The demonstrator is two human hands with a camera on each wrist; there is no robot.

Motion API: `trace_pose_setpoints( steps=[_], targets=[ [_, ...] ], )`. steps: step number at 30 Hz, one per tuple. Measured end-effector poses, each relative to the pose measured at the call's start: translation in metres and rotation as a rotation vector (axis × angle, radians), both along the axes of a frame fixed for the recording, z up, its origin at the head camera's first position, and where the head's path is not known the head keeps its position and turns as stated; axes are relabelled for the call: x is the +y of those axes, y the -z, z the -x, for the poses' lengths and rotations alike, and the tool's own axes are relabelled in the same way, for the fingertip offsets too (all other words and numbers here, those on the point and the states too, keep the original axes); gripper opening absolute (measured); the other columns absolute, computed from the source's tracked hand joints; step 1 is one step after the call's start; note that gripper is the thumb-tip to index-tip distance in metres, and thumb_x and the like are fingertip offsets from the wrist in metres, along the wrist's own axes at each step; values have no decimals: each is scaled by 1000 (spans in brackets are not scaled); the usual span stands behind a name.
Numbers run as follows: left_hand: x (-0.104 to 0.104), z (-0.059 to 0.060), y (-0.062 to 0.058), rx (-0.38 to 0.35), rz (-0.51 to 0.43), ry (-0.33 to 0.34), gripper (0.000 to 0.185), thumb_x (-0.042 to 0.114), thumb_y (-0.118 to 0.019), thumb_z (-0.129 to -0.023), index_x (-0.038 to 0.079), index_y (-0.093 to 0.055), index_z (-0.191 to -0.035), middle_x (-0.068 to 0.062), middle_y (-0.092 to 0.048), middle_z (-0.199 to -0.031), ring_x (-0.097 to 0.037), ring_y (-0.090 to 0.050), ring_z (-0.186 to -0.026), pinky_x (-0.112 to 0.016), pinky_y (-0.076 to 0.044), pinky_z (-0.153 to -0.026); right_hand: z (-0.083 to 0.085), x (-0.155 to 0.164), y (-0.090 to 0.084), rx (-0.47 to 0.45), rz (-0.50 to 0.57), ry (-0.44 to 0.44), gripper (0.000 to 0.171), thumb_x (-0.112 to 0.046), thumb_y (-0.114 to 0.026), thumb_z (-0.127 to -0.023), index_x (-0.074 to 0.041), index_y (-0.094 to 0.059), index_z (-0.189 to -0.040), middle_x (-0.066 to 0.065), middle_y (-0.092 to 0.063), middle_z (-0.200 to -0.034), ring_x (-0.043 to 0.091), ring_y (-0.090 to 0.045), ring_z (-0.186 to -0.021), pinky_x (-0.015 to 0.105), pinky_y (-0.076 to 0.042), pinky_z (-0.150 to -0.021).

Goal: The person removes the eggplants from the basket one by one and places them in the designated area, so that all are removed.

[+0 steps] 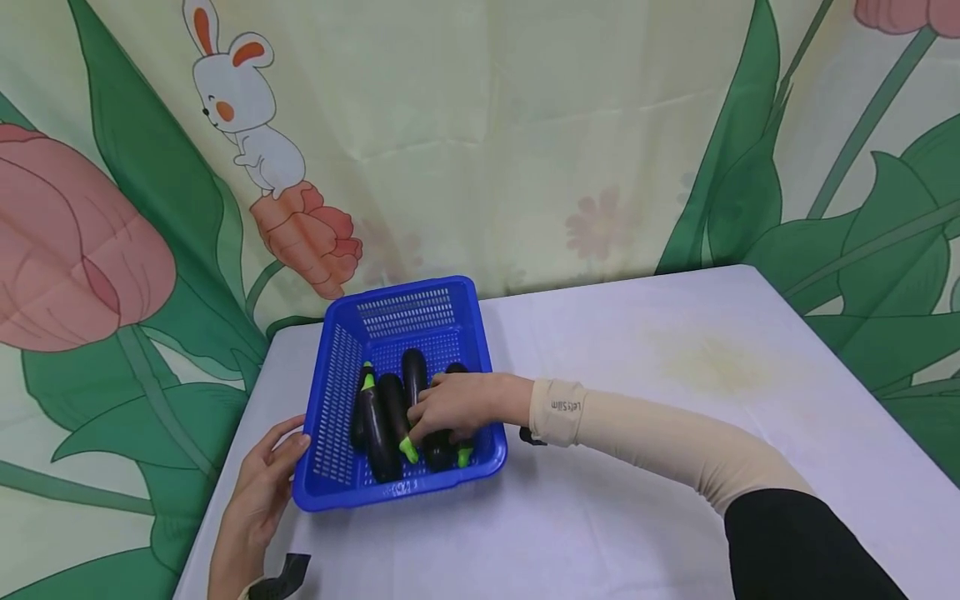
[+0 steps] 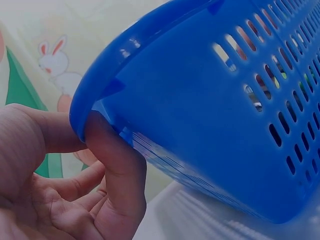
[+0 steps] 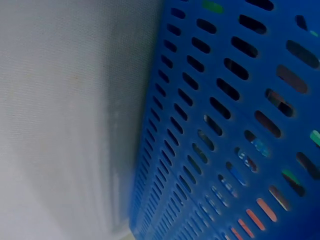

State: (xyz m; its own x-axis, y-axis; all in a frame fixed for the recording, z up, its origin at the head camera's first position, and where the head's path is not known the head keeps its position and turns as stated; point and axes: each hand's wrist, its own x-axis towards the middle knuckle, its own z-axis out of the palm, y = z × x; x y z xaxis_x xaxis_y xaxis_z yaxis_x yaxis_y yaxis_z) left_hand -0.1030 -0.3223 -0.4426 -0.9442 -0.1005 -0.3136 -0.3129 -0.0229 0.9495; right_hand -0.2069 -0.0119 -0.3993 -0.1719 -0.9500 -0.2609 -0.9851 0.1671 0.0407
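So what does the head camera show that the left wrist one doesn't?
Only the head view shows the eggplants inside the basket and the right hand reaching among them. Only the left wrist view shows up close how the left hand meets the basket's rim, a finger pressed under it. Both show the blue basket, left hand and rabbit backdrop.

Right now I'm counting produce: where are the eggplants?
In the head view, the eggplants lie inside the blue basket at the table's left side, under the right hand; the left hand touches the basket's near-left corner.
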Motion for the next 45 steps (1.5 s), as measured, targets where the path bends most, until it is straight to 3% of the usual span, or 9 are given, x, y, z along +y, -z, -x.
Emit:
trace_pose_setpoints(
  steps=[11, 22, 28, 37, 45],
  targets=[
    [1, 2, -3, 3, 6, 8, 43, 25, -62, -106, 19, -44, -145, 16, -72, -105, -4, -72, -96, -23, -62, -83, -6, 6, -7, 98, 82, -61, 48, -40, -76, -96, -39, -61, -141, -8, -62, -138, 16, -56, -125, 36, -52, -102],
    [2, 3, -2, 15, 19, 4, 43, 25, -64, -105, 20, -45, -144, 18, -73, -105, -4, -72, -97, -24, -63, -84, -1, 18, -26, 44, 280, 8, 48, -48, -78, -92, -39, -64, -137, -6, -63, -130, 16, -52, -115, 31, -47, -90],
    [3, 4, -2, 10, 23, 5, 45, 26, -64, -105, 20, -44, -145, 18, -73, -106, -4, -72, -98, -24, -63, -84, 1, 24, -38, 27, 365, 33, 48, -53, -75, -93, -36, -64, -138, -4, -63, -133, 16, -53, -119, 31, -49, -92],
    [2, 2, -2, 24, 37, -1, 43, 24, -64, -105, 19, -45, -144, 17, -72, -104, -4, -71, -96, -23, -62, -84, 10, 37, -45, -51, 674, 6, 43, -48, -77, -93, -26, -70, -129, -1, -65, -118, 15, -57, -101, 28, -50, -88],
    [1, 0, 0, 15, 27, -5, 44, 25, -64, -105, 20, -45, -145, 17, -72, -104, -4, -71, -96, -23, -62, -84, 14, 49, -35, -196, 893, 84, 43, -39, -83, -89, -19, -72, -126, 0, -67, -116, 13, -60, -108, 23, -54, -92]
  ],
)
